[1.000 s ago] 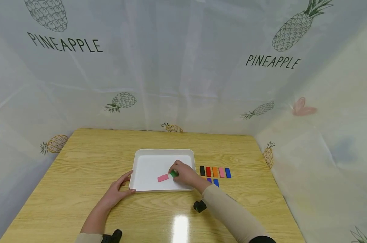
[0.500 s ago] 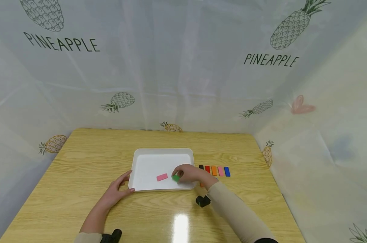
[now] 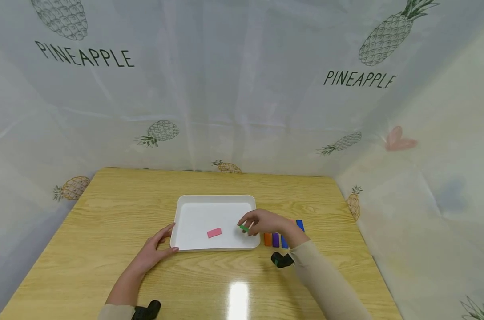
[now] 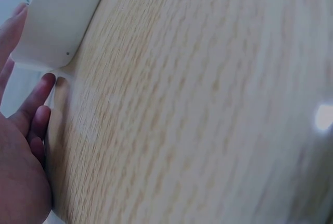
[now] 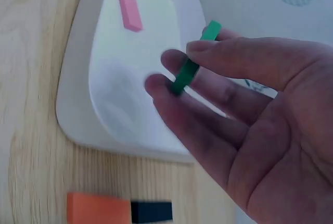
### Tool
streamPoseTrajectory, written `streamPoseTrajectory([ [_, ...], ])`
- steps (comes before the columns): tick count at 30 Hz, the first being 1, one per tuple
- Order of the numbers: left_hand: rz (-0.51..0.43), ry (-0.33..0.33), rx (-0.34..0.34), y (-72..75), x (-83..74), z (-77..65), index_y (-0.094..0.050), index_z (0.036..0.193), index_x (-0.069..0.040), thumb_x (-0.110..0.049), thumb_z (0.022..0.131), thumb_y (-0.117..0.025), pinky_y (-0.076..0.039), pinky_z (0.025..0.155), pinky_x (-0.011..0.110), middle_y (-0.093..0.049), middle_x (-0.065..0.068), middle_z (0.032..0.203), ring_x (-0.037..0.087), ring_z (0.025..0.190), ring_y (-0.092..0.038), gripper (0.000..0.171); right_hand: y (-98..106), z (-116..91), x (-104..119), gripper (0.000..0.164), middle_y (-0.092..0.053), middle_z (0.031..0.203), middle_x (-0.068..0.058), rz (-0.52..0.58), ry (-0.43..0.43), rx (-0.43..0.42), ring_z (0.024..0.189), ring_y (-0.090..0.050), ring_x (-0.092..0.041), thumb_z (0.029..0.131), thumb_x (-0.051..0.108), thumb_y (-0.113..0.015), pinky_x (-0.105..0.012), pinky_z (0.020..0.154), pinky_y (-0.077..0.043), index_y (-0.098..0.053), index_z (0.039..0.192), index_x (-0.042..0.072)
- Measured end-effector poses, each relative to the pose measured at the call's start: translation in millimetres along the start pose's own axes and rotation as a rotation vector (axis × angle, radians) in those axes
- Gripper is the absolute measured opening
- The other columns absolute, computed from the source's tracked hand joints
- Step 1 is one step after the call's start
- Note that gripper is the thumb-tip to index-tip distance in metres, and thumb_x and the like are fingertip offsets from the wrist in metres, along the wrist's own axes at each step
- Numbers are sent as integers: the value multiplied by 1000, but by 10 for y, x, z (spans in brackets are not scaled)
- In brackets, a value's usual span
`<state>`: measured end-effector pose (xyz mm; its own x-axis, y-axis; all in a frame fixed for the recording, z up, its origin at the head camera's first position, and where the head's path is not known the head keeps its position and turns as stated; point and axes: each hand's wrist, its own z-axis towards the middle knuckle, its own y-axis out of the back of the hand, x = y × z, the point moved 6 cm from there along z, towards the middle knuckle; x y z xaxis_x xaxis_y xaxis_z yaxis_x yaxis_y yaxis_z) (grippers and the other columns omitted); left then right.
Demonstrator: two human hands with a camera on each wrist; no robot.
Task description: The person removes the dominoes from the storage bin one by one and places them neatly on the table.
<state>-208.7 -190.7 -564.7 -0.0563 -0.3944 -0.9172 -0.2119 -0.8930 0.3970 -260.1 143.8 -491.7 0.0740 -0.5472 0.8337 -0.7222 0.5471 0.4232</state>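
Observation:
My right hand (image 3: pixel 262 221) pinches a small green rectangular block (image 5: pixel 186 73) between thumb and fingertips, over the right end of a white tray (image 3: pixel 202 213). The right wrist view shows the block held tilted on edge, above the tray floor. On that floor lies a pink block (image 3: pixel 214 233), flat and slightly angled. At the tray's left side rests my left hand (image 3: pixel 151 253), fingers spread along the edge and thumb at the near corner. The left wrist view has the left hand's fingers (image 4: pixel 36 99) beside the tray's corner.
Right of the tray, several blocks lie on the wooden table (image 3: pixel 126 200): orange (image 3: pixel 268 239), purple (image 3: pixel 276 240), blue (image 3: pixel 284 242), and another blue block (image 3: pixel 300 225) farther back. My right forearm hides most of the back row. A patterned curtain (image 3: pixel 242 89) stands behind the table.
My right hand has moved right across the tray with the green block, away from the pink one, and now covers most of the back row. The left hand and tray have stayed put.

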Motion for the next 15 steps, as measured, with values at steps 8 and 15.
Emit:
streamPoseTrajectory([
  [8,14,2,7,11,13,12,-39,149,-8,-17,85,-77,-33,100,57,-49,26,136,41,122,-43,75,157,-255,-89,36,-63,111,-26,117,25,16,97,-65,-36,93,-8,-55,-58,89,-48,-56,129,-9],
  [15,23,25,10,9,15,9,-38,150,-10,-21,85,-77,-32,101,55,-49,25,137,39,122,-42,76,270,-413,-257,43,-62,111,-21,79,38,-2,94,-63,-27,90,-6,-62,-53,85,-51,-53,132,-8],
])
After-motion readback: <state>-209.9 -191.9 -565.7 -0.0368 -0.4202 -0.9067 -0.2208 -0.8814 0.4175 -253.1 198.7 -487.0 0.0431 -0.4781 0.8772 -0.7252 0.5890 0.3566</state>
